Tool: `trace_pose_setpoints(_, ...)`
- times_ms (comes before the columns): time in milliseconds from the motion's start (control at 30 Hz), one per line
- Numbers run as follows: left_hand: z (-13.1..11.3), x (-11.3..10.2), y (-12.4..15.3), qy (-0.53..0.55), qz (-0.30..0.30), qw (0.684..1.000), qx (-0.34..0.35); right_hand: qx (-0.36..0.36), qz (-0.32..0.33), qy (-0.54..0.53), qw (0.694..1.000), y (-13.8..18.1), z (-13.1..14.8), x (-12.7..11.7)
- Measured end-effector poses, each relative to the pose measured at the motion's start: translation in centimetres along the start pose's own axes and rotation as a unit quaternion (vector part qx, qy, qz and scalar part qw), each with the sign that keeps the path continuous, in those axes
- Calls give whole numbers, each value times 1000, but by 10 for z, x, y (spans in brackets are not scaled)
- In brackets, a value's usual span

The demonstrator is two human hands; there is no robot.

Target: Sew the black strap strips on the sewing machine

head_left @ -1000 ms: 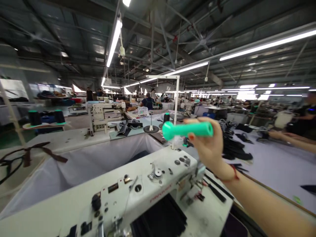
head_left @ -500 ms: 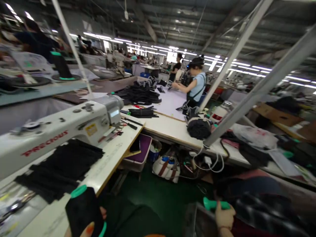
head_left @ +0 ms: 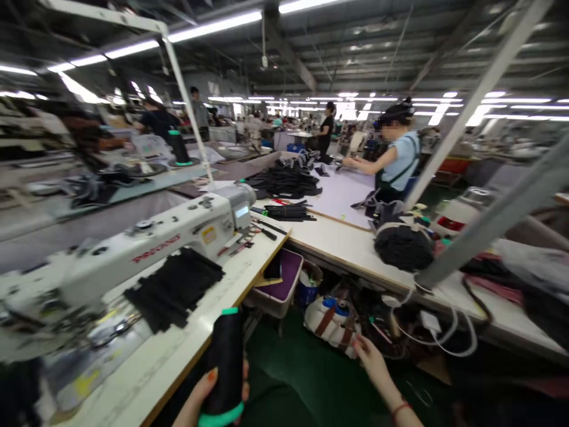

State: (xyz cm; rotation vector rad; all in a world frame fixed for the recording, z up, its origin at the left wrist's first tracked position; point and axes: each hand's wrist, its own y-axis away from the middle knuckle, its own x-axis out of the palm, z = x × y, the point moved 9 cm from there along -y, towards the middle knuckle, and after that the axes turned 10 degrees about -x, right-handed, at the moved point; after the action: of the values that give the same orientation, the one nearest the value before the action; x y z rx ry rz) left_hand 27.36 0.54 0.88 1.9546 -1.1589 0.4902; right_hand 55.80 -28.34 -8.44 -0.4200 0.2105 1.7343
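My left hand [head_left: 201,396] is wrapped round a large cone of black thread [head_left: 226,356] with green ends, held nearly upright beside the sewing table's edge. To the right, my right hand [head_left: 372,363] is in the air over the floor, its thumb and fingertips drawn together in a pinch. Whatever is between those fingertips, if anything, is too small to make out. Strips of black fabric [head_left: 178,287] lie in a row on the sewing table [head_left: 195,323], by the white sewing machine [head_left: 178,237].
A grey post [head_left: 493,219] rises from the white table on the right, near a black fabric roll [head_left: 403,246]. Below are a purple-lined bin [head_left: 287,276], a striped bag [head_left: 331,323] and white cables [head_left: 466,344]. A co-worker [head_left: 400,154] stands across the table.
My right hand has moved left and no longer shows the green spool it held. My left hand has shifted right with the thread cone. The view has turned left.
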Motion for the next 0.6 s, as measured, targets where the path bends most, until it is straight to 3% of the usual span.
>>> trace_pose_setpoints(67,-1,18,10,49,32,998,-7,-42,143,-122,981,-4,58,94)
trace_pose_setpoints(133,-3,32,20,80,70,994,-8,-75,275,-211,935,12,131,166)
trace_pose_setpoints(167,-5,37,25,91,88,992,-7,-87,356,-256,894,29,171,195)
trace_pose_setpoints(200,-6,40,30,99,102,990,-4,-81,506,-320,797,62,214,224)
trace_pose_setpoints(233,-8,41,34,106,111,988,0,-74,591,-364,716,89,252,236)
trace_pose_setpoints(267,-10,39,37,115,111,987,6,-69,650,-378,656,111,283,241)
trace_pose_setpoints(333,-15,26,43,135,89,987,22,-75,691,-384,608,138,326,243)
trace_pose_setpoints(400,-14,6,47,159,56,985,21,-99,667,-406,616,144,350,241)
trace_pose_setpoints(500,-8,-24,53,142,13,990,18,-196,554,-420,691,128,358,234)
trace_pose_setpoints(600,-20,-56,69,56,-98,987,116,-322,405,-396,758,108,357,221)
